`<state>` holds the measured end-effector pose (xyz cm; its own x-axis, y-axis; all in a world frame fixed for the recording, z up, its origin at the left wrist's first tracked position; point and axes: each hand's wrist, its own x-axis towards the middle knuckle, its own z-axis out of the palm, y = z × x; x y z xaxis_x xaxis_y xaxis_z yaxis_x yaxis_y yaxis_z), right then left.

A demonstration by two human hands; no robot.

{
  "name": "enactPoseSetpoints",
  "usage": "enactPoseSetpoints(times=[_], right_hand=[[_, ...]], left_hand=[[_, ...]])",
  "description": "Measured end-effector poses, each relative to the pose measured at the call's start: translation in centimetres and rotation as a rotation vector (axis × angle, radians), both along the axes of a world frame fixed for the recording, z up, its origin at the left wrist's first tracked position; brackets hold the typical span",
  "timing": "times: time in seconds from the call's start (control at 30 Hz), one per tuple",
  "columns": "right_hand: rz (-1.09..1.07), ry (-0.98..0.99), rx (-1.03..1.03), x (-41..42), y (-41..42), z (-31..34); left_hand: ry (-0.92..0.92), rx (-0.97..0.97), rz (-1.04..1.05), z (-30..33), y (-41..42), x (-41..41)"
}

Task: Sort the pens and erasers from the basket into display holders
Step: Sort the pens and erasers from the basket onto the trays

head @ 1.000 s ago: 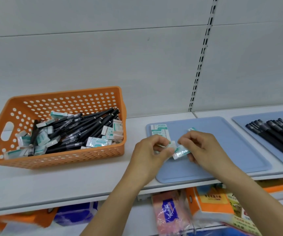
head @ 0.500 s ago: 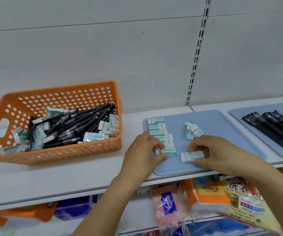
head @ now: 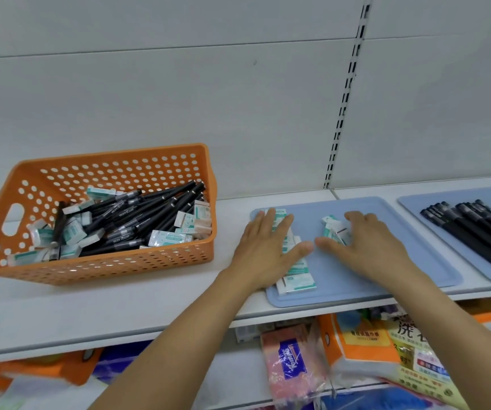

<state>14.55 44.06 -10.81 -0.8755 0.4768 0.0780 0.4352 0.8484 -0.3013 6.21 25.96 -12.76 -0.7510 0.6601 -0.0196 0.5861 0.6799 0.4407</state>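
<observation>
Hands both flat on the near blue tray (head: 386, 279), fingers straight and spread, gripping nothing.

Left hand (head: 267, 247) lies palm-down over a column of erasers (head: 296, 281) along the tray's left edge. Erasers run from beyond its fingertips back past its wrist; the nearest one sticks out under the heel of the palm, white with a teal sleeve. Fingers pressing or just resting on them: cannot tell.

Right hand (head: 368, 247) is also palm-down, fingers apart. A small loose pile of erasers (head: 333, 229) sits under and just beyond its index finger and thumb side, touching the fingers. Thumb tips of the two hands point at each other, nearly meeting, bare tray between them.

Orange basket (head: 114, 161) is well off to the left of the left hand, on the same white shelf (head: 120, 306). Inside it, black pens (head: 149, 208) are heaped with more wrapped erasers mixed in.

Right of the right hand, a second blue tray (head: 415, 205) sits just beside the first, not overlapping. On it is a row of black pens (head: 474, 229), side by side, roughly parallel, cut off by the frame edge.

Below the hands, on the lower shelf, are soft packs of tissues (head: 291, 365) and an orange-and-yellow printed pack (head: 365, 341), partly blurred.
</observation>
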Motion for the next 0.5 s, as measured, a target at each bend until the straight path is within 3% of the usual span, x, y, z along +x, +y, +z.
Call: enactPoseSetpoints(times=[0.1, 0.23, 0.5], right_hand=[[0.066, -0.013, 0.098, -0.7, -0.3, -1.0], [0.125, -0.049, 0.013, -0.9, 0.6, -0.4], [0.154, -0.043, -0.016, -1.2, 1.8, -0.2]], left_hand=[[0.007, -0.058, 0.029, -0.5, 0.9, -0.9], [0.125, -0.042, 0.037, -0.9, 1.3, -1.6], [0.111, -0.085, 0.039, -1.0, 1.9, -2.1]])
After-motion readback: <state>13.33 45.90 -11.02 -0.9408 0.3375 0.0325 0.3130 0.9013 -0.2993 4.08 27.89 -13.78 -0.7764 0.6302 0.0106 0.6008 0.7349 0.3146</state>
